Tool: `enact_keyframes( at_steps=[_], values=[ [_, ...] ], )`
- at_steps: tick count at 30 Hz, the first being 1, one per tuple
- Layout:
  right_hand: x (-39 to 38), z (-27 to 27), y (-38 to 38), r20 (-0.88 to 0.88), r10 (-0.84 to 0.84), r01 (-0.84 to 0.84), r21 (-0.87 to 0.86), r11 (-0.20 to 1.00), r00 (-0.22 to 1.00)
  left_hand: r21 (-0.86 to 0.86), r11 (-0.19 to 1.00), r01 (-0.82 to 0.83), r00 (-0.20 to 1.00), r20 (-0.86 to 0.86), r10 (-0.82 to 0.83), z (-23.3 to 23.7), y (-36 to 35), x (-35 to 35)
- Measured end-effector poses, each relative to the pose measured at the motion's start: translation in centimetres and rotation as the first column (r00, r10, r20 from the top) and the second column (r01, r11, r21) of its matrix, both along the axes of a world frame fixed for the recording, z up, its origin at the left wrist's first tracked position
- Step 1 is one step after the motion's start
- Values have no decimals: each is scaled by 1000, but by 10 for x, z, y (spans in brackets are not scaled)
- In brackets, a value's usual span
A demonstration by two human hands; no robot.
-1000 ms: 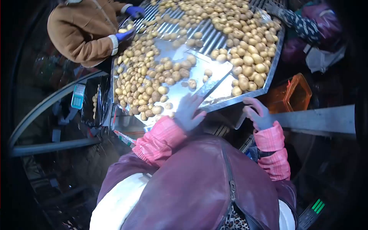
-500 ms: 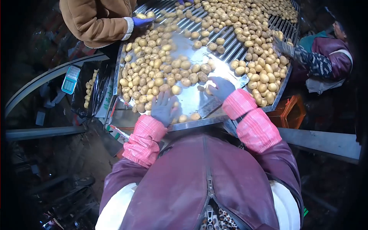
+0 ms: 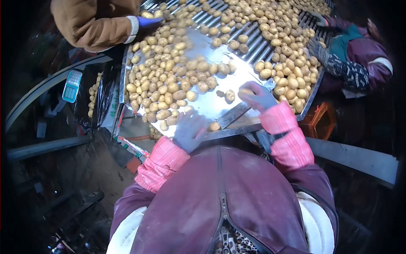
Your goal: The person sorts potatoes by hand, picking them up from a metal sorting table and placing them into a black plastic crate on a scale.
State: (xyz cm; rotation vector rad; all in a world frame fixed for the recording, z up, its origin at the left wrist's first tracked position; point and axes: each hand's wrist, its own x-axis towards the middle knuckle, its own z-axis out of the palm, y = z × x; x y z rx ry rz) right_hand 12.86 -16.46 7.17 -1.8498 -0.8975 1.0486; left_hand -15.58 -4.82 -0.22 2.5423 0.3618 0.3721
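Observation:
My left hand, in a grey glove, is over the near edge of the metal table. Its fingers are spread and somewhat blurred, and I see nothing held in them. A small potato lies just right of it. My right hand, gloved too, is closed around a potato, partly hidden by the fingers, above the metal divider. Left of that hand, a single potato rests on the bare metal. The potato pile spreads over the table's left side.
More potatoes are heaped right of the divider. Rollers run behind. A person in a brown coat works at the left, another person at the right. A black-lined box and an orange crate flank the table.
My left hand has drawn back toward the near edge. My right hand has lifted slightly to the right, now with a potato in it. One potato is left uncovered on the metal.

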Motion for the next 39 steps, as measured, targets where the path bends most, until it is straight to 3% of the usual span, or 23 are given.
enact_keyframes(
  at_steps=[1,5,7,8,10,12,13,14,17,18,21,24,27,29,31,33,35,39],
  values=[
    [-5,21,-26,-210,-89,77,-67,995,974,-10,1000,-7,1000,20,8,2,1,2],
    [16,0,-141,-407,-98,-8,-251,968,908,-47,996,-80,995,58,83,13,10,16],
    [14,-9,-171,-444,-206,20,-388,921,872,-58,993,-101,994,44,103,16,22,39],
    [16,-26,-186,-436,-262,77,-397,914,861,24,993,-117,990,77,115,12,27,53],
    [23,-86,-211,-421,-372,188,-416,890,827,104,993,-51,997,60,45,13,36,85],
    [27,-168,-230,-329,-465,370,-312,875,822,233,973,1,1000,9,-3,8,35,115],
    [24,-170,-220,-288,-511,451,-250,857,810,325,946,25,999,-32,-16,3,30,131],
    [21,-167,-217,-128,-565,499,-343,796,815,416,908,51,997,-73,-22,0,29,140],
    [25,-170,-224,-51,-484,410,-459,788,873,310,947,90,861,-502,82,6,37,154],
    [24,-155,-226,-229,-472,348,-426,835,852,330,942,55,862,-491,122,6,39,149],
    [24,-99,-223,-417,-252,126,-306,943,873,383,922,-59,852,-462,246,2,53,105],
    [25,-12,-175,-415,-160,26,-311,950,896,395,898,-191,770,-508,387,-8,65,71],
    [40,26,-108,-232,43,-139,-415,899,972,419,872,-254,759,-472,448,-19,65,43],
    [41,9,-64,60,190,-183,-107,977,980,432,854,-290,765,-432,478,-24,63,29],
    [39,-14,-6,260,225,-210,-84,974,939,411,846,-340,775,-386,500,-15,51,27],
    [36,-41,51,494,300,-366,40,930,816,347,866,-361,830,-303,468,-13,36,22],
    [29,-58,109,759,350,-531,-7,847,549,255,910,-328,914,-156,374,-15,26,17],
    [-3,-73,179,793,445,-414,-271,869,416,-144,931,-335,933,88,349,3,-4,17]
  ],
)
